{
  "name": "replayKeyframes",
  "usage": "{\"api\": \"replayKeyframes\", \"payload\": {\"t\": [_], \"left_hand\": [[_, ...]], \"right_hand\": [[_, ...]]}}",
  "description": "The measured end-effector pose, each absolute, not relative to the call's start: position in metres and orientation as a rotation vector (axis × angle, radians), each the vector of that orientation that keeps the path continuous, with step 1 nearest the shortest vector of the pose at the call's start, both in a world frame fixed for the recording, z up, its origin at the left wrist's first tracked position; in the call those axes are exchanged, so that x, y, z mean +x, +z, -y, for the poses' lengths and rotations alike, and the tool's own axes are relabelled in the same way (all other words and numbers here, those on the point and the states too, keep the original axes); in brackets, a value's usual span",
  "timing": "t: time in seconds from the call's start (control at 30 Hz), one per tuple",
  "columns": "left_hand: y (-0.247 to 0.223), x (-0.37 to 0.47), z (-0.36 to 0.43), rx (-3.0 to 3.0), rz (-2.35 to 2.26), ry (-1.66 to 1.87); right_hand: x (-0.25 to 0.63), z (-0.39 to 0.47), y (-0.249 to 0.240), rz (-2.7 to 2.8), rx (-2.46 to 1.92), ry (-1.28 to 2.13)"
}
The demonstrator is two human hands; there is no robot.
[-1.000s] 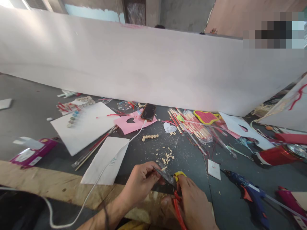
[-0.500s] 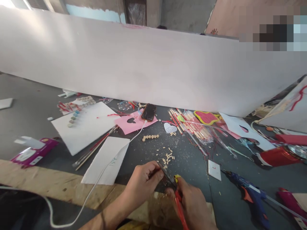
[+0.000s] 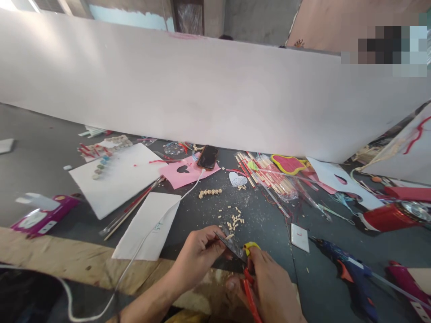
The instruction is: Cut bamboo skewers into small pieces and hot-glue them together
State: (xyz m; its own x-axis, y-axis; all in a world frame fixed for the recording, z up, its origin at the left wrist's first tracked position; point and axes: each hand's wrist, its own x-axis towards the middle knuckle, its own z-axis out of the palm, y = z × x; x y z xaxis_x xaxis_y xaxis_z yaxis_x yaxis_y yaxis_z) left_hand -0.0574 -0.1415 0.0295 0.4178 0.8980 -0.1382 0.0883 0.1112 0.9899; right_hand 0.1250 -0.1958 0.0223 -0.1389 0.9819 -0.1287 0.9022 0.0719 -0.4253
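Note:
My right hand (image 3: 269,280) grips cutting shears (image 3: 235,249) with dark blades and red and yellow handles. The blades point up and left, toward my left hand (image 3: 202,246). Its fingers are pinched on a thin wooden stick (image 3: 230,236), whose pale end shows at the blades; the rest is hidden by the fingers. Just beyond the blades lies a loose pile of short cut wooden pieces (image 3: 234,220) on the dark table. A small row of pieces joined together (image 3: 210,193) sits farther back.
Behind the table stands a long white board (image 3: 208,94). A phone (image 3: 208,158) on pink paper has a white cable running left. Bundled sticks (image 3: 269,175) lie at centre right. A blue glue gun (image 3: 350,273) and a red can (image 3: 392,216) are at the right.
The shears' handles and blades have spread apart, and the pale stick end now shows between my left fingers and the blades. The view has shifted slightly.

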Motion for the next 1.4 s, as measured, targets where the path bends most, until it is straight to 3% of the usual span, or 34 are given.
{"api": "replayKeyframes", "payload": {"t": [0.33, 0.83, 1.4], "left_hand": [[0.027, -0.056, 0.138, 1.194, -0.909, 0.727], [0.027, -0.055, 0.140, 1.584, -1.122, 0.878], [0.029, -0.056, 0.139, 1.168, -0.913, 0.726]], "right_hand": [[0.120, 0.196, 0.014, 2.170, -1.988, 0.577], [0.125, 0.193, 0.022, 2.182, -1.900, 0.556], [0.123, 0.194, 0.015, 2.164, -1.950, 0.688]]}}
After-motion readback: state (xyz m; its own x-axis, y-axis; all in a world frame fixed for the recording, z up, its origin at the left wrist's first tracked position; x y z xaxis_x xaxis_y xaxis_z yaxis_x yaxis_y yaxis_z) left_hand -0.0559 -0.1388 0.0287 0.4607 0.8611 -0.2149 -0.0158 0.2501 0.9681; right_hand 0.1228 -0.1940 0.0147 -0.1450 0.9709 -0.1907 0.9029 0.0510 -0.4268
